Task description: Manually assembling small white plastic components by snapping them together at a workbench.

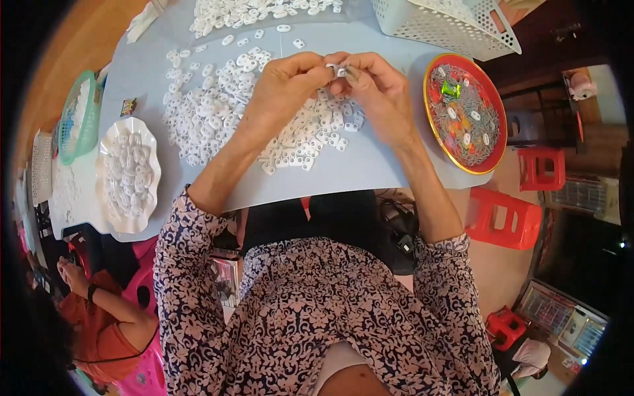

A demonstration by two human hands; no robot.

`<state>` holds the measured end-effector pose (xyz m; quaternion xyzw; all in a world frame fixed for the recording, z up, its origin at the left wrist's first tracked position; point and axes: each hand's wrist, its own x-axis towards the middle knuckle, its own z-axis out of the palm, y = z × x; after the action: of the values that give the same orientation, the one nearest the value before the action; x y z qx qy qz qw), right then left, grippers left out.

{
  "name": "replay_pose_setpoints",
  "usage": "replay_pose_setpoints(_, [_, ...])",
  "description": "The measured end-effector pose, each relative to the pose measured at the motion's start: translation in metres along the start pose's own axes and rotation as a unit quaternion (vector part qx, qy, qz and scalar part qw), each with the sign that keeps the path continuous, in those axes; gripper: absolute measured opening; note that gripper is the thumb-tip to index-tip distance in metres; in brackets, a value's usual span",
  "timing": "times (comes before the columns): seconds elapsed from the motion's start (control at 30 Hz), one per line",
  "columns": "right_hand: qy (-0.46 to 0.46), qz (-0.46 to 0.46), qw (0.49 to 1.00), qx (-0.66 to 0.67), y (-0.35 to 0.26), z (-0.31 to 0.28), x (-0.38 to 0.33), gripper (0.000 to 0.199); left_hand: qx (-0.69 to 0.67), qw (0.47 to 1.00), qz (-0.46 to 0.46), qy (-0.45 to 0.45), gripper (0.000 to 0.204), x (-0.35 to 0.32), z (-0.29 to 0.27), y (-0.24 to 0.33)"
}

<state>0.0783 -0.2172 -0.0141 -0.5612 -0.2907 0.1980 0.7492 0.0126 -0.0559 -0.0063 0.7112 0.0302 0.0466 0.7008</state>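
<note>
My left hand point(285, 84) and my right hand point(378, 87) meet above the table, fingertips pinched together on one small white plastic piece point(335, 68). Under and around both hands lies a wide heap of the same small white oval pieces point(211, 109) on the light blue table point(370, 168). A round red tray with a gold rim point(466, 113) sits just right of my right hand, holding thin metal parts, a few white pieces and a green bit.
A white scalloped plate point(129, 175) full of white pieces stands at the left, a green basket point(79, 115) beyond it. A white perforated basket point(449, 23) is at the far right. Red plastic stools point(505, 218) stand beside the table. Another person in orange point(99, 317) sits lower left.
</note>
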Motion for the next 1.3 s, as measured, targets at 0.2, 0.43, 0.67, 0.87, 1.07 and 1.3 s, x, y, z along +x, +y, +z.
replay_pose_setpoints(0.2, [0.012,0.007,0.999,0.036,0.004,-0.003,-0.001,0.017,-0.113,0.989,-0.085,-0.041,0.014,0.002,-0.008,0.002])
replay_pose_setpoints(0.43, [0.026,0.006,0.999,0.026,-0.002,0.003,-0.002,0.016,-0.217,0.974,-0.028,0.058,0.017,0.003,0.0,0.004])
replay_pose_setpoints(0.67, [0.012,0.01,1.0,0.006,0.0,0.001,0.0,0.016,-0.178,0.983,-0.016,0.03,0.015,0.002,-0.001,-0.002])
replay_pose_setpoints(0.87, [0.001,-0.001,1.0,0.021,0.001,0.001,-0.001,0.019,-0.177,0.982,0.0,0.073,0.016,0.001,0.004,0.003])
replay_pose_setpoints(1.07, [0.005,-0.018,0.998,0.06,0.004,-0.002,0.001,0.018,-0.122,0.99,-0.014,0.062,0.015,-0.001,0.005,0.005])
replay_pose_setpoints(1.3, [0.045,0.011,0.998,0.034,0.007,-0.009,-0.001,0.018,-0.095,0.995,-0.043,-0.004,0.02,0.001,-0.001,0.002])
